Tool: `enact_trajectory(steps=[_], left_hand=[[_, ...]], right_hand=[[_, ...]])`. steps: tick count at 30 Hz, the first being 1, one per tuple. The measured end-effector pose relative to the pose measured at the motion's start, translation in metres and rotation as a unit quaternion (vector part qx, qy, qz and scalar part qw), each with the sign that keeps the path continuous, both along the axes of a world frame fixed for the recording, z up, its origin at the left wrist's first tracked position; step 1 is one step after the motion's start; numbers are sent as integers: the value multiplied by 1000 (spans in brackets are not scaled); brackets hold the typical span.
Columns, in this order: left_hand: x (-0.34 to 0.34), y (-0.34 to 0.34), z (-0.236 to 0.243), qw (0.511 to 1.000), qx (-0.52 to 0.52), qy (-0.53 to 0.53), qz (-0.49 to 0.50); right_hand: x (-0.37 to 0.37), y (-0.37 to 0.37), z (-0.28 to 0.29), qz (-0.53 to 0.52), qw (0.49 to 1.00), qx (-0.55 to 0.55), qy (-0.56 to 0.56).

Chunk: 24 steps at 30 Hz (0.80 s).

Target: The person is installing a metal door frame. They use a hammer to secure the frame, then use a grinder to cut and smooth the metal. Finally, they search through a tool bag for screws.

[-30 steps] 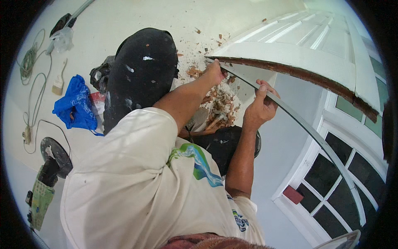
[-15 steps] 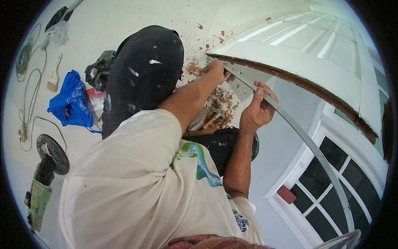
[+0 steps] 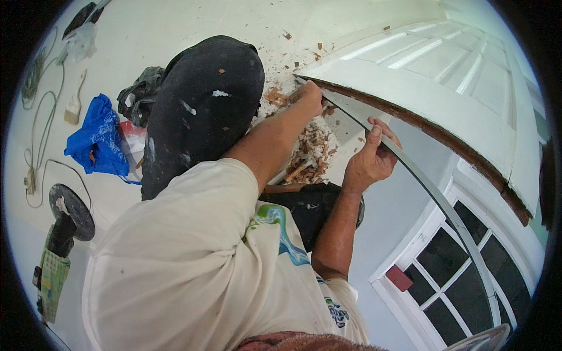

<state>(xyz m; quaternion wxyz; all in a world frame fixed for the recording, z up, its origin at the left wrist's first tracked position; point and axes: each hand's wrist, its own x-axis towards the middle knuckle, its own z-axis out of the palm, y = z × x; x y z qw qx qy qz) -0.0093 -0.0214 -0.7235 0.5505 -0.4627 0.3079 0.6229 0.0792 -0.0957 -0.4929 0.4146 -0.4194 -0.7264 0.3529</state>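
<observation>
A long grey metal strip [image 3: 434, 195] runs diagonally from the worn brown lower edge of a white panelled door [image 3: 421, 67] down to the bottom right, bending in the fisheye view. My left hand [image 3: 308, 95] is closed on the strip near its upper end, beside the door edge, its fingertips partly hidden. My right hand [image 3: 372, 157] grips the strip farther down, thumb on top and fingers curled round it. Wood chips [image 3: 313, 149] and white crumbs lie on the floor below my hands, between my dark trousered legs.
A blue bag [image 3: 96, 137], black plastic bag [image 3: 140, 93], paintbrush [image 3: 75, 102], coiled cable [image 3: 32, 82] and clear bag [image 3: 81, 44] lie on the floor at left. A tool with a round disc [image 3: 79, 219] is at lower left. A white paned window [image 3: 445, 257] stands at right.
Both my hands have shifted slightly right with the strip, still gripping it. The view has turned a little, so the door's right end appears lower and the left-side items higher.
</observation>
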Motion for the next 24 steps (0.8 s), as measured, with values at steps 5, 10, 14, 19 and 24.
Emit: enact_trajectory(steps=[5, 10, 14, 19, 24], left_hand=[[-10, -11, 22, 998, -41, -13, -35], [-14, -3, 12, 999, -32, -15, -32], [-8, 8, -17, 997, -48, 5, -57], [-5, 23, -39, 966, -79, 74, -233], [-8, 38, -38, 980, -192, -42, -30]], right_hand=[[-3, 0, -5, 27, 1000, 13, 3], [-4, 4, -10, 15, 999, 24, -28], [-5, 9, -13, 14, 999, 18, -28], [-9, 19, -8, -51, 995, -42, -69], [-20, 28, -2, -100, 986, -59, -123]])
